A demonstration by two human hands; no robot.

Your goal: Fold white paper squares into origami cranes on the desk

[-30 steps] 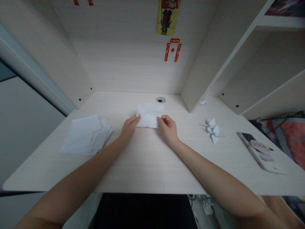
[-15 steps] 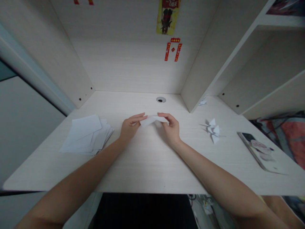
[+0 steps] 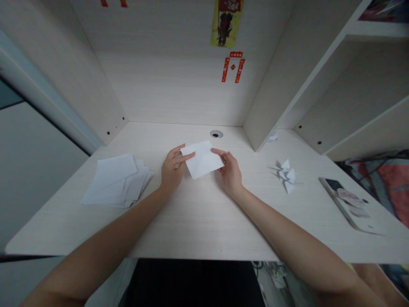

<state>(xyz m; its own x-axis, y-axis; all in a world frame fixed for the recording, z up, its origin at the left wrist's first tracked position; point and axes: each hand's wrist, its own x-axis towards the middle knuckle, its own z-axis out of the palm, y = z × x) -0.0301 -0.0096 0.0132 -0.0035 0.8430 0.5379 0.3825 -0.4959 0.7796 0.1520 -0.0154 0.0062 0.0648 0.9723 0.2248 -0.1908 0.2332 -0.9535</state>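
Observation:
Between my hands, over the middle of the desk, is a small white sheet of paper (image 3: pixel 203 160), its face turned up towards me and slightly slanted. My left hand (image 3: pixel 173 169) pinches its left edge, with fingers lying over the front. At the right edge, my right hand (image 3: pixel 230 170) grips it between fingertips and thumb; part of that grip is hidden behind the sheet. A loose stack of white paper (image 3: pixel 111 181) lies to the left of my left hand. Several folded paper cranes (image 3: pixel 286 175) sit together on the right.
A phone (image 3: pixel 348 204) lies at the desk's right side. The desk (image 3: pixel 191 230) has a round cable hole (image 3: pixel 216 134) near the back wall. An upright divider (image 3: pixel 271 85) stands at the right rear, with a small white paper piece (image 3: pixel 272 137) by its foot.
The paper has turned from nearly edge-on and bent to flat, its face now showing. Both hands still hold its sides and have shifted only slightly.

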